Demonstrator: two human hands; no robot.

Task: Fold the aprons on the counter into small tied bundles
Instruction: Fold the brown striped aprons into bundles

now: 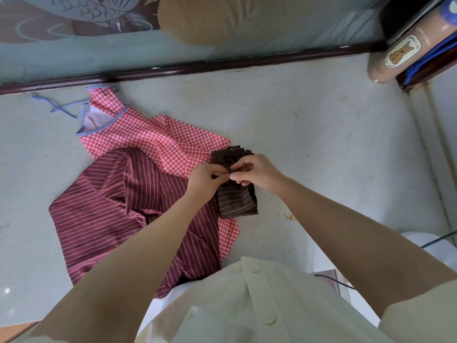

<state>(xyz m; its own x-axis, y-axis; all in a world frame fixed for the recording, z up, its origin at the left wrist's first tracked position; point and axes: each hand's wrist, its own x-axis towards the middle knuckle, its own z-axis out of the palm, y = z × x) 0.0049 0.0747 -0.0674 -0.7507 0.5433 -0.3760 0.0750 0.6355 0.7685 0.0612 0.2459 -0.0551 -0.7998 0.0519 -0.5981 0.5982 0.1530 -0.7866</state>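
aprons, three that i can see, lie on the pale speckled bench (321, 120), which fills most of my view and runs far back to a dark wooden rail (197, 68) under a frosted glass panel (74, 45). the biggest cloth is the maroon apron (118, 206) with thin white stripes, spread loose and rumpled at the near left, its near edge reaching the person's cream shirt (247, 305). beneath it and farther back lies the red checked apron (153, 137), opened out, with its bib at the far left and its blue striped ties (61, 106) trailing over the bench near the rail.

the brown apron (237, 201), dark with thin pale stripes, is folded into a small thick bundle just right of the maroon one. it rests partly on the red checks and partly on bare bench.

both hands meet over the middle of that bundle. the left hand (205, 177) has its fingers curled in and pinches there. the right hand (257, 172) does the same from the other side, so the fingertips touch. they seem to pinch a thin dark strap across the bundle, but it is too small for me to be sure.

in the far right corner a brown roll (405, 50) with a dog label lies tilted.
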